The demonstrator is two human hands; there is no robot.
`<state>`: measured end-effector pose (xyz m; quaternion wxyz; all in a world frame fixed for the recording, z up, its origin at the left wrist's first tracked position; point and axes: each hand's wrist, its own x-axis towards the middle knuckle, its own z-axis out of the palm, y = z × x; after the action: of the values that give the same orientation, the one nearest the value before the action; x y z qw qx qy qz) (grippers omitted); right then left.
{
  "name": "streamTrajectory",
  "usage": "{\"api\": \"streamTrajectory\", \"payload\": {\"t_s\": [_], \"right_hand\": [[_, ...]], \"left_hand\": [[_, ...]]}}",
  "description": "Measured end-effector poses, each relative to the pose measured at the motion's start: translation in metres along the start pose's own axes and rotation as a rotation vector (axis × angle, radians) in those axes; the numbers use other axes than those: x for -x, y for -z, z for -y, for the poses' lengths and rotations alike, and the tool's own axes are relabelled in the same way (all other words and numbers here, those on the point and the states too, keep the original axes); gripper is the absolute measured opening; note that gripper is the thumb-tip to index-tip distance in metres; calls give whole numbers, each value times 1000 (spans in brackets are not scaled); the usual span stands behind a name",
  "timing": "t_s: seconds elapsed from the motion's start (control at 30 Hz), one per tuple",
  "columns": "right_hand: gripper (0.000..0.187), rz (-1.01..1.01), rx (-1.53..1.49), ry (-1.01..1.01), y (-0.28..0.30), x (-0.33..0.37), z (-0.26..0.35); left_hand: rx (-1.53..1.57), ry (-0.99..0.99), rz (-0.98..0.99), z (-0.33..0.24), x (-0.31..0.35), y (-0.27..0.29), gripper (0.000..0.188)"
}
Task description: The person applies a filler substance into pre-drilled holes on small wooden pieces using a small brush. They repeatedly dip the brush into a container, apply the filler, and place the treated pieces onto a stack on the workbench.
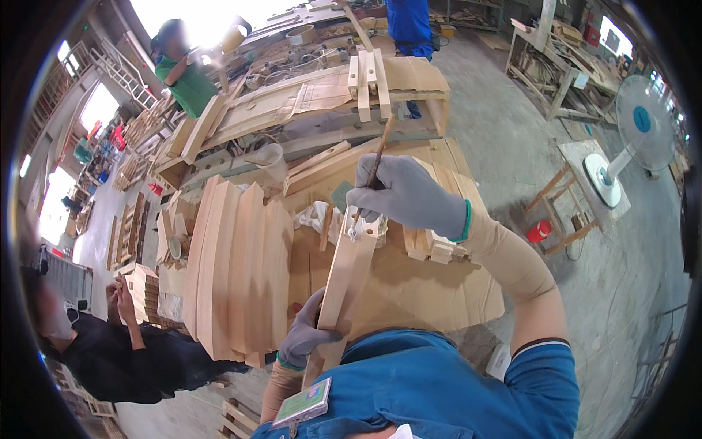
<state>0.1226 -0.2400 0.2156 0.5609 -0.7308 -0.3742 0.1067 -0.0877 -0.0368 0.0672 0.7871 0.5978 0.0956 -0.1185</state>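
Note:
My left hand (308, 335), in a grey glove, is wrapped round the lower part of a pale wooden beam (346, 272). The beam slants up and away from my body. Near its far end there are round holes and a smear of white paste that looks like glue (354, 231). My right hand (415, 192), also gloved in grey, pinches a thin brown stick (382, 146) above that end. The stick's lower tip is mostly hidden behind my fingers, close to the white smear.
A stack of wooden beams (238, 271) stands left of my hands on a cardboard-covered table (453, 293). Beyond lie a white bucket (270, 162) and drilled wooden pieces (369, 84). A fan (603, 179) stands at right on a stool. Co-workers are at left and far left.

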Motion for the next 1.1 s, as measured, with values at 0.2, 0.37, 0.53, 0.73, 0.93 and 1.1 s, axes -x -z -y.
{"api": "streamTrajectory", "payload": {"t_s": [0.2, 0.37, 0.53, 0.73, 0.93, 1.1], "right_hand": [[19, -113, -78, -68, 20, -3, -2], [22, 11, -19, 15, 2, -7, -17], [24, -40, 241, 80, 10, -1, -11], [19, -120, -88, -56, 8, 3, -17], [17, -174, -235, 139, 11, 37, -47], [18, -492, -577, 172, -14, 57, -52]], "left_hand": [[10, 18, 11, 3, 0, 7, 93], [17, 48, 45, -3, 0, -1, 93], [21, 36, 47, 4, 0, 5, 95], [58, 38, 29, 5, 0, 3, 95], [82, 8, 58, -7, -1, 7, 97], [52, 32, 79, -8, 3, 12, 101]]}}
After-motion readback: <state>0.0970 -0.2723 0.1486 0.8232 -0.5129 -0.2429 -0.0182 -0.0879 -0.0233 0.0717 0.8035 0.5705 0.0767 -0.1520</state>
